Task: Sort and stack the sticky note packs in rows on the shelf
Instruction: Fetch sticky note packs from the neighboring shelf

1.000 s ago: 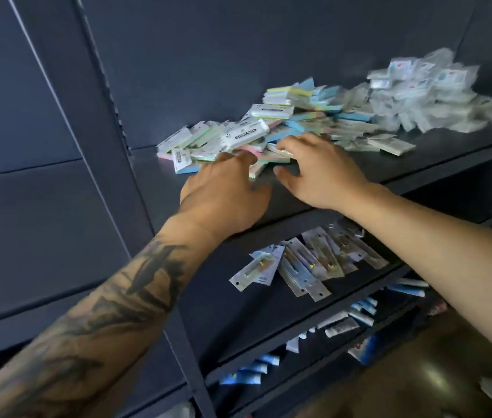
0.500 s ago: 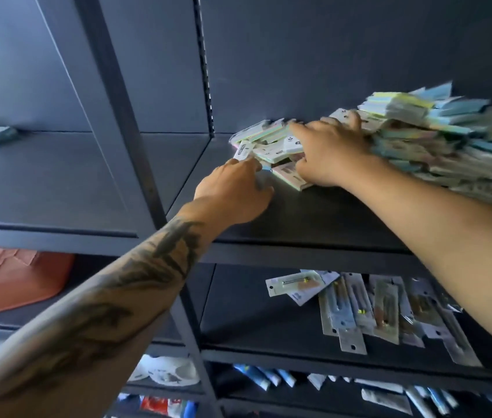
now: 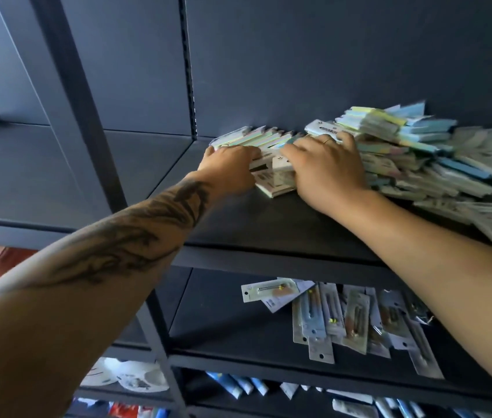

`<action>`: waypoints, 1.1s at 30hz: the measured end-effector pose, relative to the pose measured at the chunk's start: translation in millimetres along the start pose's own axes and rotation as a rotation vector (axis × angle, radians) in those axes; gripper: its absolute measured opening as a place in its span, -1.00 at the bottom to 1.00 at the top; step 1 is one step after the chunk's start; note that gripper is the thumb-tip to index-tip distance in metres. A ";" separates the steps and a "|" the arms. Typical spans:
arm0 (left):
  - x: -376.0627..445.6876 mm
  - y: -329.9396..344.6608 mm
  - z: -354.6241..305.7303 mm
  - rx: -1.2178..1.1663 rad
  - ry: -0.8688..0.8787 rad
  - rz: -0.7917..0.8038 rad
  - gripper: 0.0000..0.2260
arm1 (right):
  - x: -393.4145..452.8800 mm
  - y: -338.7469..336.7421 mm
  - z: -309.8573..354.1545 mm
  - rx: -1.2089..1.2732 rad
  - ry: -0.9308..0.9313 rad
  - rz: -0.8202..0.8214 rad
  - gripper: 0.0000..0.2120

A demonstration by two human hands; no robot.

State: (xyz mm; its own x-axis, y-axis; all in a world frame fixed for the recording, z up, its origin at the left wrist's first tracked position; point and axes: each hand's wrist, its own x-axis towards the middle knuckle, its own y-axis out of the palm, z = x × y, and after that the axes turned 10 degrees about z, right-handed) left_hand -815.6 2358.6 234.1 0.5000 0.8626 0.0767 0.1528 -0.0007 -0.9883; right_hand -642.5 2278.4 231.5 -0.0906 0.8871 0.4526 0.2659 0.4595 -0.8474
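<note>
Head: pastel sticky note packs (image 3: pixel 389 146), plastic-wrapped, heaped on shelf (image 3: pixel 269 224); L hand (image 3: pixel 229 170) + R hand (image 3: pixel 326 167) flat, pressing packs.

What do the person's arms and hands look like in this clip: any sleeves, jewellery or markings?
Both forearms are bare, no sleeves in view. The left forearm carries a large dark tattoo running up to the wrist of the left hand. The right hand wears a thin ring on one finger. No gloves, no watch visible.

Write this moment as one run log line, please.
left hand: on pastel sticky note packs at dark shelf back | right hand: on adjacent packs | loose pile: right, unsorted
</note>
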 end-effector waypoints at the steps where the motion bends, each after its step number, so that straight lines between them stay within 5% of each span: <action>1: -0.2 1.1 0.9 0.022 0.006 -0.016 -0.63 | -3.6 0.8 -2.2 0.004 0.002 -0.024 -0.60; 7: -24.1 3.4 -2.1 0.141 0.024 -0.208 -0.52 | -24.8 15.4 -3.8 0.089 -0.046 -0.164 -0.54; 11: -53.2 2.5 -3.5 0.097 0.040 -0.314 -0.63 | -36.9 11.8 0.4 0.117 -0.074 -0.224 -0.56; 23: -171.8 -13.3 23.1 -0.036 0.222 -0.314 -0.76 | -107.5 -58.7 49.6 0.121 -0.077 -0.250 -0.54; 33: -310.3 -7.8 139.8 -0.138 0.320 -0.234 -0.78 | -144.0 -94.6 199.9 0.174 -0.142 -0.219 -0.57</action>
State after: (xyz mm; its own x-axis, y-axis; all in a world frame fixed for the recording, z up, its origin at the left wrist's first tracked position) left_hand -1091.2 2161.6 199.5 0.6748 0.6464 0.3561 0.3956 0.0905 -0.9139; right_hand -846.4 2115.9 191.0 -0.2637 0.7581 0.5965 0.0583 0.6298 -0.7746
